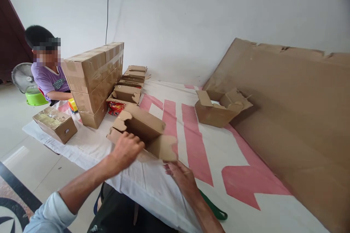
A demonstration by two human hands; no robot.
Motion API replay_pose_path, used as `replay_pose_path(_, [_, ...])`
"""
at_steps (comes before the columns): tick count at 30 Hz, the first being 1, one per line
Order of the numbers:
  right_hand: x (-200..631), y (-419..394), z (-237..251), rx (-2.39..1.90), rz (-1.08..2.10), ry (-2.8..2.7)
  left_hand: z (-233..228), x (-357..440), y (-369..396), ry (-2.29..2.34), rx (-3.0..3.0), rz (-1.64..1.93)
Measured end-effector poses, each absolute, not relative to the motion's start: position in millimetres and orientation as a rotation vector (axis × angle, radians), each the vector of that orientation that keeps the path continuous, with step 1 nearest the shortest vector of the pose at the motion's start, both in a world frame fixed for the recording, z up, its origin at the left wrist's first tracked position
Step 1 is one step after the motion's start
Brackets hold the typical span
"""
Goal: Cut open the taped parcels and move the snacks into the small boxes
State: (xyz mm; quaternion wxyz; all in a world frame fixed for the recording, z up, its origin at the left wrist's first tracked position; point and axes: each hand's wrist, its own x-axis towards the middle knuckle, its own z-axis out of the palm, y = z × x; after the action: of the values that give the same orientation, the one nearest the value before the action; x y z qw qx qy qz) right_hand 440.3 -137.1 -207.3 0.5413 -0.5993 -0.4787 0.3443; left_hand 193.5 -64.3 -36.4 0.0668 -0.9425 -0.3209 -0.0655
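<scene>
An open cardboard box point(144, 118) lies in front of me on the cloth-covered table, its end flaps sticking out and its inside in shadow. My left hand point(128, 150) curls its fingers over the near long edge of this box. At the near right corner, below a raised flap, my right hand point(182, 174) grips the same box between thumb and fingers. Just behind the box is a shiny red packet point(116, 108), next to a row of open cardboard boxes point(128, 93).
Taped boxes point(95, 76) form a tall stack at the left; one taped box point(56, 122) sits before it. Another open box point(216, 111) stands right, by a large cardboard sheet point(290, 116). A person point(51, 76) sits behind the stack near a yellow tape roll point(72, 105).
</scene>
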Motion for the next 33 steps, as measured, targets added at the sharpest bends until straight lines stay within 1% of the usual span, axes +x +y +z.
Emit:
replay_pose_path(4, [439, -128, -208, -1.464, 0.884, -1.150, -39, 154, -2, -1.295, -2.768, -0.224])
replay_pose_path(8, [434, -120, -199, -1.462, 0.782, -1.302, -46, 136, 44, -1.418, -2.672, -0.225])
replay_pose_path(11, [434, -117, -200, -1.435, 0.693, -1.382, -52, 132, 64, -1.469, -2.606, -0.245])
replay_pose_path(17, [436, -112, -214, -1.437, 0.561, -1.411, -62, 128, 73, -1.464, -2.551, -0.305])
replay_pose_path(25, [434, -107, -225, -1.396, 0.502, -1.420, -59, 138, 89, -1.432, -2.519, -0.348])
replay_pose_path(28, [435, -106, -227, -1.384, 0.489, -1.429, -61, 140, 85, -1.455, -2.456, -0.395])
replay_pose_path(31, [436, -106, -226, -1.373, 0.454, -1.446, -67, 137, 68, -1.527, -2.336, -0.504])
replay_pose_path(33, [436, -105, -224, -1.362, 0.418, -1.468, -73, 133, 55, -1.589, -2.260, -0.647])
